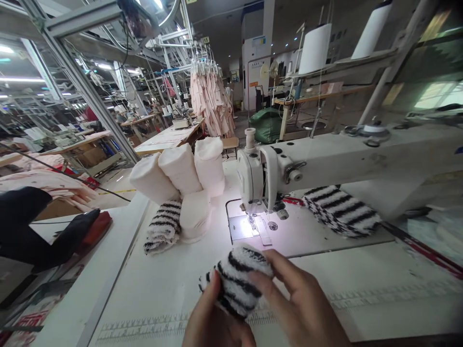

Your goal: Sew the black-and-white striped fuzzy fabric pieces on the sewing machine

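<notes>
A small black-and-white striped fluffy fabric piece (240, 277), bunched into a rounded shape, is held in front of me above the sewing table. My left hand (213, 313) grips its lower left side, the thumb lying along its edge. On the other side, my right hand (298, 294) pinches it between thumb and fingers, slightly blurred. Just beyond the hands is the lit needle area (253, 224) of a white sewing machine (325, 156). The undersides of the fabric and some fingertips are hidden.
White padded rolls (181, 166) and a flat stack of white pieces (195, 217) stand at the left. Beside them lies a folded striped piece (164, 226). More striped fabric (340, 209) rests under the machine arm. A printed ruler (144, 330) runs along the table's front.
</notes>
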Tool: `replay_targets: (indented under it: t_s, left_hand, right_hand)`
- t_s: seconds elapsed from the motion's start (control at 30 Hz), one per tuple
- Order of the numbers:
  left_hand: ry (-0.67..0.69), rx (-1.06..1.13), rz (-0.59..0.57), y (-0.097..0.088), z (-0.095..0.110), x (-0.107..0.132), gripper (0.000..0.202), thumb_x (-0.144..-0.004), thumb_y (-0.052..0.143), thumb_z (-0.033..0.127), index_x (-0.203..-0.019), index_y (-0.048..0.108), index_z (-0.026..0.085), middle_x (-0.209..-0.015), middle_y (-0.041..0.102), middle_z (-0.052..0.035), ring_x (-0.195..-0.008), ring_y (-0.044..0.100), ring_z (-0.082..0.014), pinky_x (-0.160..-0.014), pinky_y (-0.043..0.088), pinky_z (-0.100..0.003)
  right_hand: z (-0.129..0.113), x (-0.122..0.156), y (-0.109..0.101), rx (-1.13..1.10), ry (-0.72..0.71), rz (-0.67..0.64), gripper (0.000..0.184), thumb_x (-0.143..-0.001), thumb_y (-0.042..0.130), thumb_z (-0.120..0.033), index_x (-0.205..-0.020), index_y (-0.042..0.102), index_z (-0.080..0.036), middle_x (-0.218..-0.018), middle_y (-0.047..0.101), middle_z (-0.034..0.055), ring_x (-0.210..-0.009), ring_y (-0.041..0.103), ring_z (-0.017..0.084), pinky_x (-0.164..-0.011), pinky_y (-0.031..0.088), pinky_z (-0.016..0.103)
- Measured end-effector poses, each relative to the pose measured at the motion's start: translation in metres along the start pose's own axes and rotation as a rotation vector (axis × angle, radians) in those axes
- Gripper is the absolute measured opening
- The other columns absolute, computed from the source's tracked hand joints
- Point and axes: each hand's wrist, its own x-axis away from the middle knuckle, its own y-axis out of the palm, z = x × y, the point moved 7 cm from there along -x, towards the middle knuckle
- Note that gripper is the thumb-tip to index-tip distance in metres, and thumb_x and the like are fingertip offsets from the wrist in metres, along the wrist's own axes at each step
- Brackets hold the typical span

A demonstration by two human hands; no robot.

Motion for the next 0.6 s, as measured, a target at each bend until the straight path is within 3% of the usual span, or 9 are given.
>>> replay_targets:
  t_s: [0.1, 0.17, 0.23, 0.3, 0.33, 0.4, 0.47, 0.53, 0.6]
  left_hand:
    - [0.263, -0.331, 0.357, -0.03, 0.026, 0.011, 0.022, -0.081, 0.068, 0.037, -0.091, 0.07, 0.017, -0.085, 0.071, -0.0055, -0.058, 0.061, -0.0089, -0.047, 0.045, -0.013]
    - [0.51, -0.587, 0.501, -0.031, 0.046, 0.025, 0.023, -0.083, 0.065, 0.038, -0.099, 0.067, 0.021, -0.095, 0.07, -0.0043, -0.085, 0.064, -0.0148, -0.063, 0.049, -0.017]
    - [0.628, -0.809, 0.451, -0.014, 0.052, 0.031, 0.029, -0.086, 0.058, 0.043, -0.107, 0.064, 0.024, -0.1, 0.068, -0.0047, -0.098, 0.06, -0.0201, -0.078, 0.05, -0.025]
    - [0.631, -0.98, 0.373, 0.001, 0.054, 0.03, 0.027, -0.088, 0.053, 0.043, -0.101, 0.064, 0.022, -0.09, 0.068, -0.0043, -0.088, 0.061, -0.0211, -0.075, 0.051, -0.029]
    - [0.638, -1.038, 0.395, 0.002, 0.061, 0.03, 0.024, -0.088, 0.053, 0.042, -0.096, 0.064, 0.022, -0.084, 0.068, -0.0032, -0.081, 0.062, -0.02, -0.071, 0.051, -0.028]
    - [0.707, -1.11, 0.565, -0.006, 0.093, 0.036, 0.023, -0.089, 0.052, 0.042, -0.089, 0.062, 0.021, -0.077, 0.067, -0.0013, -0.072, 0.061, -0.0181, -0.064, 0.05, -0.025]
    - [0.782, -1.201, 0.734, -0.02, 0.142, 0.042, 0.03, -0.088, 0.05, 0.047, -0.095, 0.061, 0.02, -0.081, 0.068, -0.0018, -0.072, 0.063, -0.0186, -0.06, 0.049, -0.025]
    - [0.702, -1.497, 0.733, -0.03, 0.187, 0.032, 0.035, -0.089, 0.047, 0.048, -0.094, 0.063, 0.018, -0.078, 0.068, -0.0029, -0.068, 0.063, -0.0188, -0.055, 0.048, -0.025]
    - [0.721, -1.754, 0.758, -0.033, 0.223, 0.023, 0.031, -0.087, 0.052, 0.042, -0.099, 0.063, 0.016, -0.088, 0.067, -0.0067, -0.076, 0.063, -0.0211, -0.061, 0.049, -0.028]
  right_hand:
    - [0.003, -0.006, -0.016, -0.015, 0.028, 0.103, 0.029, -0.088, 0.048, -0.05, -0.09, 0.059, -0.023, -0.073, 0.06, -0.0027, -0.074, 0.06, 0.014, -0.069, 0.046, 0.021]
    - [0.001, -0.012, -0.013, 0.01, -0.026, 0.089, 0.026, -0.089, 0.047, -0.046, -0.094, 0.059, -0.024, -0.077, 0.062, -0.0024, -0.075, 0.061, 0.014, -0.07, 0.047, 0.02]
    - [-0.004, -0.015, 0.006, 0.052, -0.14, 0.013, 0.022, -0.09, 0.046, -0.04, -0.097, 0.06, -0.025, -0.087, 0.065, -0.0007, -0.084, 0.062, 0.014, -0.076, 0.048, 0.021]
    - [-0.005, -0.011, 0.033, 0.058, -0.235, -0.045, 0.024, -0.09, 0.045, -0.035, -0.109, 0.059, -0.029, -0.103, 0.064, 0.0011, -0.094, 0.061, 0.015, -0.082, 0.049, 0.024]
    - [-0.001, -0.007, 0.046, 0.028, -0.235, -0.073, 0.03, -0.09, 0.045, -0.033, -0.118, 0.054, -0.031, -0.108, 0.062, 0.0016, -0.09, 0.062, 0.014, -0.08, 0.05, 0.025]
    - [0.015, 0.003, 0.069, -0.077, -0.14, -0.128, 0.045, -0.089, 0.046, -0.032, -0.134, 0.04, -0.036, -0.105, 0.058, 0.0013, -0.069, 0.059, 0.01, -0.061, 0.052, 0.021]
    - [0.034, 0.013, 0.082, -0.161, -0.044, -0.173, 0.051, -0.088, 0.046, -0.033, -0.138, 0.035, -0.036, -0.096, 0.053, -0.0001, -0.052, 0.048, 0.006, -0.044, 0.045, 0.018]
    - [0.047, 0.019, 0.083, -0.175, -0.03, -0.167, 0.046, -0.089, 0.045, -0.038, -0.134, 0.041, -0.034, -0.092, 0.05, 0.0001, -0.051, 0.045, 0.006, -0.042, 0.043, 0.018]
    - [0.056, 0.021, 0.075, -0.154, -0.034, -0.13, 0.042, -0.089, 0.044, -0.042, -0.129, 0.047, -0.032, -0.093, 0.05, 0.0015, -0.054, 0.047, 0.007, -0.047, 0.047, 0.021]
